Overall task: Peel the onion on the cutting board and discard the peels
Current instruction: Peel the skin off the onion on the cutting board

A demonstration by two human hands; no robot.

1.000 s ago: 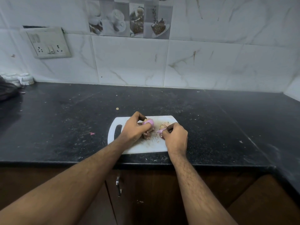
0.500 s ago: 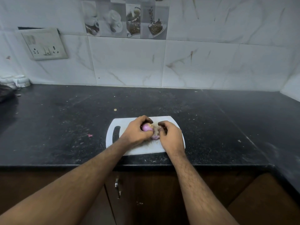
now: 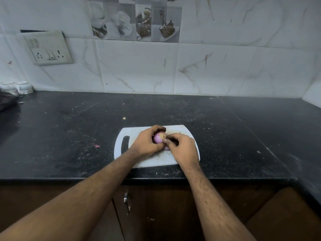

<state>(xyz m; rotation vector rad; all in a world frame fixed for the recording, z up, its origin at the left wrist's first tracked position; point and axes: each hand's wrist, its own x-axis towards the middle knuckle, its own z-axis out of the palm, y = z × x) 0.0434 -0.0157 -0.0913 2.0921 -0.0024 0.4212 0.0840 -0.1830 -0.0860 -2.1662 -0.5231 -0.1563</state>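
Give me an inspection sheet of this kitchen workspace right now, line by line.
Surface: black countertop, dusty, flecked with scraps.
Job's things: purple onion over white cutting board; peel piece under the hands.
Clutter: pink scrap left of board; white items and dark object at far left.
Hands: left hand grips onion; right hand pinches at it.
Cables: nothing seen.
Surroundings: tiled wall, switch plate, cabinet handle below.

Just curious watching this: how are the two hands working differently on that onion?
The left hand wraps around the onion, fingers curled over its top, holding it; the right hand only pinches at the onion's side with fingertips. The left comes in from the handle-slot side of the cutting board; the right from the opposite side. Both are bare and over the board.
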